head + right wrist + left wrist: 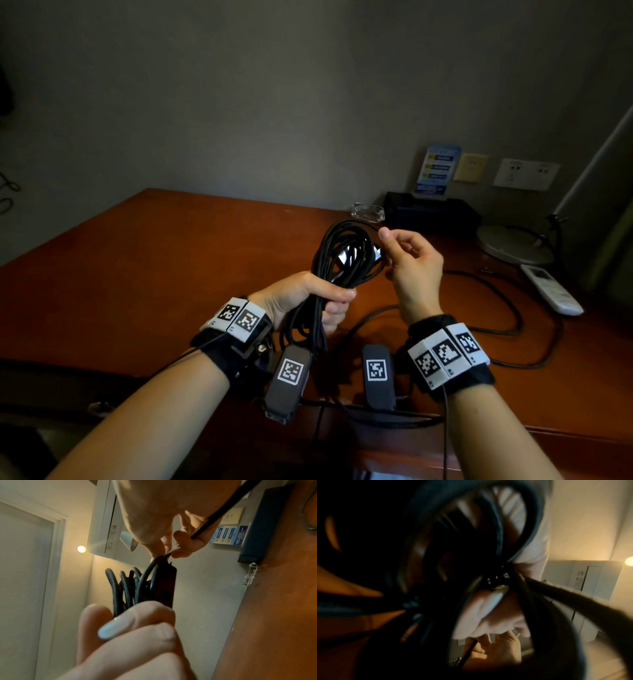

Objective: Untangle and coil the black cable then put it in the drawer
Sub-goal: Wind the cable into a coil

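Black cable (346, 253): bundled in loops, held in the air above the wooden desk (171, 260).
Left hand (305, 298): fingers wrapped round the bundle's middle.
Right hand (411, 263): just beside the upper loops, fingertips pinching a strand.
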Demonstrator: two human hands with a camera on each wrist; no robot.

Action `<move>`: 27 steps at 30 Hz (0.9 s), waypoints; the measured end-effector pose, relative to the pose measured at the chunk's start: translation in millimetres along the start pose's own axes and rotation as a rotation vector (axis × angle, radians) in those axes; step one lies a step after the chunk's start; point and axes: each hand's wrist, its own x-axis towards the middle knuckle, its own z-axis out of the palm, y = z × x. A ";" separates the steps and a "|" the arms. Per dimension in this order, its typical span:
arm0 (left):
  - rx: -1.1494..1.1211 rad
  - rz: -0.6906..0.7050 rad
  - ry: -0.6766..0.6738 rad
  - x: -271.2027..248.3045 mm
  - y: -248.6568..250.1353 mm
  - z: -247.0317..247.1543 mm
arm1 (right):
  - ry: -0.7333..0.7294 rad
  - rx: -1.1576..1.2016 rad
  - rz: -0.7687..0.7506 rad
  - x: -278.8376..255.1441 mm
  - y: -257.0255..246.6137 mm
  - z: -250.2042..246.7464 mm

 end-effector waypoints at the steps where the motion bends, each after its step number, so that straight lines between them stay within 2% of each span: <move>1: -0.019 0.011 -0.022 0.2 0.6 0.7 | -0.015 0.041 0.060 -0.8 -0.7 0.7; 3: -0.065 0.038 -0.060 0.8 1.2 2.3 | -0.055 0.179 0.181 -3.0 -2.4 1.2; 4: -0.081 0.047 -0.075 1.3 1.0 2.8 | -0.067 0.226 0.195 -4.3 -2.0 1.0; 7: -0.098 0.095 -0.082 3.0 -2.3 4.9 | -0.077 0.166 0.101 -6.9 2.7 1.2; 9: -0.113 0.138 -0.040 4.7 -3.7 6.0 | -0.102 0.099 0.063 -7.9 5.2 3.0; 16: -0.074 0.256 0.430 16.1 4.4 10.6 | -0.208 -0.010 0.161 -20.6 13.8 11.2; 24: 0.025 0.340 0.748 23.2 7.9 8.8 | -0.275 -0.131 0.077 -27.0 8.8 10.7; 27: 0.065 0.392 0.828 26.1 6.9 6.5 | -0.359 -0.181 0.049 -28.3 5.4 9.3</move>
